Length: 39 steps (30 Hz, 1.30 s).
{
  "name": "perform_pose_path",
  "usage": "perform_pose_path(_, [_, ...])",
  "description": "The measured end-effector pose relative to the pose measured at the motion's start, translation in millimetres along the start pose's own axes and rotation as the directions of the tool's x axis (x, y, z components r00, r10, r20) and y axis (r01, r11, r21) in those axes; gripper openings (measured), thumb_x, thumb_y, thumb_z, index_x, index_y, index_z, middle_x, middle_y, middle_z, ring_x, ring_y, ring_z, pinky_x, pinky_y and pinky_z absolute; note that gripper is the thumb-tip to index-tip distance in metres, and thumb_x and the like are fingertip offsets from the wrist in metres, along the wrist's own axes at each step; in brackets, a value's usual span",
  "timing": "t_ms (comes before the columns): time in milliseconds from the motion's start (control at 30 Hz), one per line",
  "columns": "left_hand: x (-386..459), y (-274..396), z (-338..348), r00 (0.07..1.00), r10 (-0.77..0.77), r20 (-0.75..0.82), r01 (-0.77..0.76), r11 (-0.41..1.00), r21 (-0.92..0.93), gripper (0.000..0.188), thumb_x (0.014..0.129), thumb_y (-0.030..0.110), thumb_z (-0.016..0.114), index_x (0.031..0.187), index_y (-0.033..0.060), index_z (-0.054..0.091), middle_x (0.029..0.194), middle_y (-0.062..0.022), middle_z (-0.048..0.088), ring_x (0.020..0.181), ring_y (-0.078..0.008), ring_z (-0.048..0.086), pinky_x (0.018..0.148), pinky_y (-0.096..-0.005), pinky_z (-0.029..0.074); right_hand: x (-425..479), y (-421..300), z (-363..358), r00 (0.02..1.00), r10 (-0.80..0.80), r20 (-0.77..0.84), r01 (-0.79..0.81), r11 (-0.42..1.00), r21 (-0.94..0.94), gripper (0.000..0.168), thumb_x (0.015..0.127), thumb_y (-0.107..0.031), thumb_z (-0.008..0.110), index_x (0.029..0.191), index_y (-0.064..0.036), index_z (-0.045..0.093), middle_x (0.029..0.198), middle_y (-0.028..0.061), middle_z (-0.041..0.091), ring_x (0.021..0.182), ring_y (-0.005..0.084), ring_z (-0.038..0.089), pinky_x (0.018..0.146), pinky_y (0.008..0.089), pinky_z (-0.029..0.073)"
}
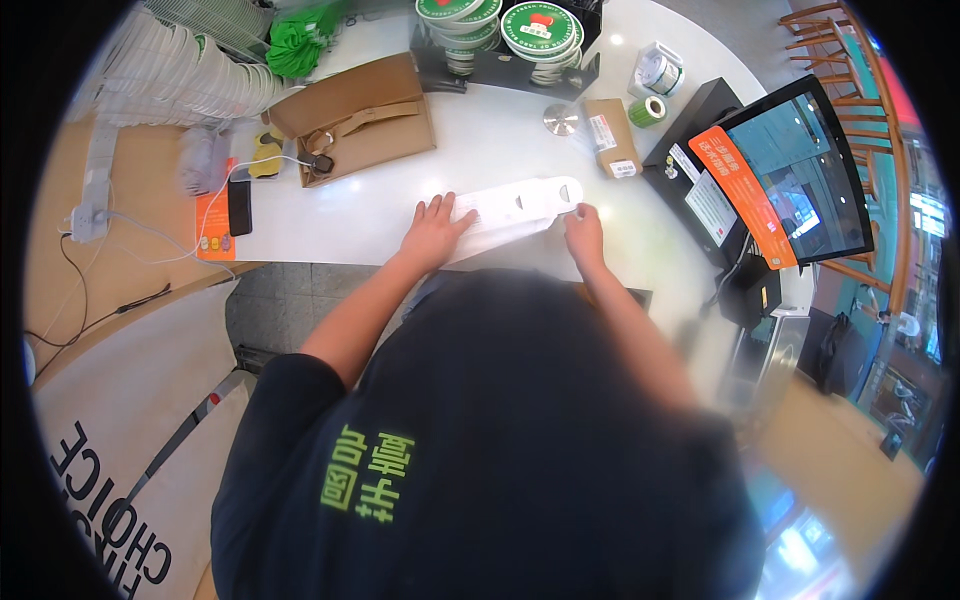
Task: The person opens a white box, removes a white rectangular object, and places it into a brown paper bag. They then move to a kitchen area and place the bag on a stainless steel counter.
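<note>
A long white folded card piece (506, 210) lies slantwise on the white counter (337, 225) before me. It has a rounded right end and two half-moon cutouts. My left hand (431, 236) rests flat on its left part with the fingers spread. At the rounded end, my right hand (585, 236) has its fingers curled, thumb and forefinger pinched at the lower edge of the card. Part of the card's left end is hidden under my left hand.
An opened brown cardboard box (367, 120) stands behind, left of centre. Stacked round green-and-white lids (540, 30) fill a black holder (510, 71). To the right are a small brown box (611, 135), a green tape roll (646, 111) and a touchscreen monitor (802, 180). A black phone (240, 208) lies left.
</note>
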<state>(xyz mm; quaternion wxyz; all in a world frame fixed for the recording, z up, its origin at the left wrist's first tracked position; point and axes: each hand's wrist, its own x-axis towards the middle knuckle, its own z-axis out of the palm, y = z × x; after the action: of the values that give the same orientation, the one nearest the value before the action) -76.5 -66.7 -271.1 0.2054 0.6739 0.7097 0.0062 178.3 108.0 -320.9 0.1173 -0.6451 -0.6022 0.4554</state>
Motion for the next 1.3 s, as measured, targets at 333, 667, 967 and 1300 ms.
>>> perform_pose_path(333, [2,7,1,0.999,-0.014,0.037,0.012,0.999,0.039,0.05,0.093,0.016,0.047,0.141,0.0293,0.047,0.146,-0.029,0.028,0.135,-0.0461,0.031,0.109,-0.0625,0.023,-8,-38,-8,0.904,-0.335,0.266,0.318,0.942,0.106,0.029,0.088,-0.009,0.063,0.116,-0.001,0.064,0.1,0.0089,0.062,0.089,0.019,0.063,0.077,0.0309,0.052])
perform_pose_path(667, [3,6,6,1.0,-0.004,-0.026,0.006,0.998,0.06,0.05,0.092,0.014,0.048,0.14,0.03,0.049,0.144,-0.0284,0.031,0.133,-0.044,0.034,0.107,-0.0601,0.028,-13,-45,2,0.762,-0.586,0.276,0.648,0.698,-0.304,0.033,0.082,-0.008,0.067,0.115,-0.005,0.064,0.118,0.0167,0.056,0.106,0.0343,0.057,0.091,0.0392,0.048])
perform_pose_path(967, [15,11,4,0.99,0.112,-0.081,-0.108,0.993,0.046,0.056,0.082,0.008,0.056,0.134,0.0273,0.056,0.133,-0.0266,0.042,0.119,-0.0383,0.046,0.097,-0.0474,0.038,5,-26,8,0.888,-0.421,0.185,0.446,0.886,-0.123,0.04,0.078,-0.01,0.072,0.115,0.0,0.063,0.117,0.0189,0.058,0.106,0.032,0.058,0.094,0.0383,0.047])
perform_pose_path(1300, [19,19,-9,0.983,0.174,-0.054,-0.173,0.985,0.027,0.05,0.084,0.012,0.053,0.132,0.0216,0.056,0.127,-0.0279,0.046,0.117,-0.0401,0.045,0.096,-0.0481,0.037,-14,-36,11,0.949,-0.313,0.041,0.315,0.948,-0.057,0.042,0.072,-0.007,0.075,0.111,-0.001,0.061,0.109,0.0193,0.059,0.103,0.0355,0.059,0.092,0.0384,0.048])
